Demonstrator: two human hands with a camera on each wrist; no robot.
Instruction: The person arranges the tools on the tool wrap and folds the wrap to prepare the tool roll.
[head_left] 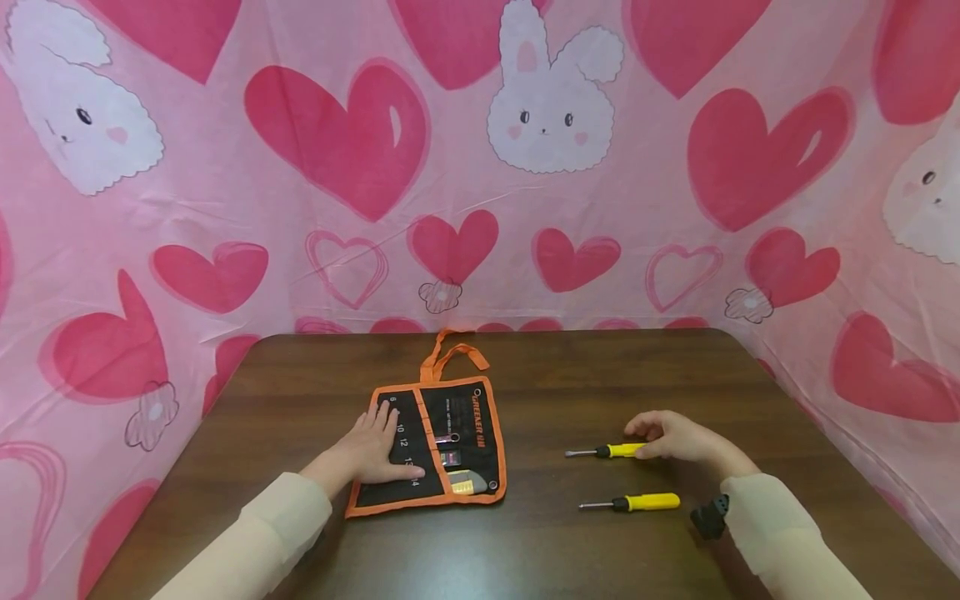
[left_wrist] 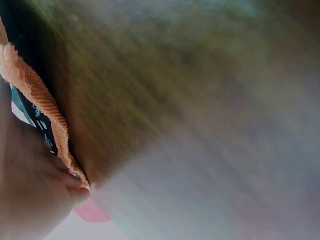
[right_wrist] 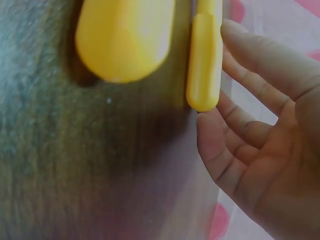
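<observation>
My left hand (head_left: 367,447) lies flat, fingers spread, on a black tool pouch (head_left: 478,417) with orange edging and printed numbers. In the left wrist view, the pouch's orange edge (left_wrist: 57,130) runs beside that hand (left_wrist: 40,185). On the table's right, my right hand (head_left: 678,442) is at the handle of the farther yellow screwdriver (head_left: 622,451), its fingers loosely bent. In the right wrist view, the thumb of this hand (right_wrist: 270,150) is beside the yellow handle (right_wrist: 204,65), with other fingers partly behind it. The nearer yellow screwdriver (head_left: 651,502) lies untouched on the table.
The brown wooden table (head_left: 525,550) has a pink heart-patterned cloth (head_left: 465,192) behind and beside it. A yellow-and-grey utility knife (head_left: 467,482) and small items sit in the pouch's pockets. An orange tie strap (head_left: 435,367) extends from its far edge.
</observation>
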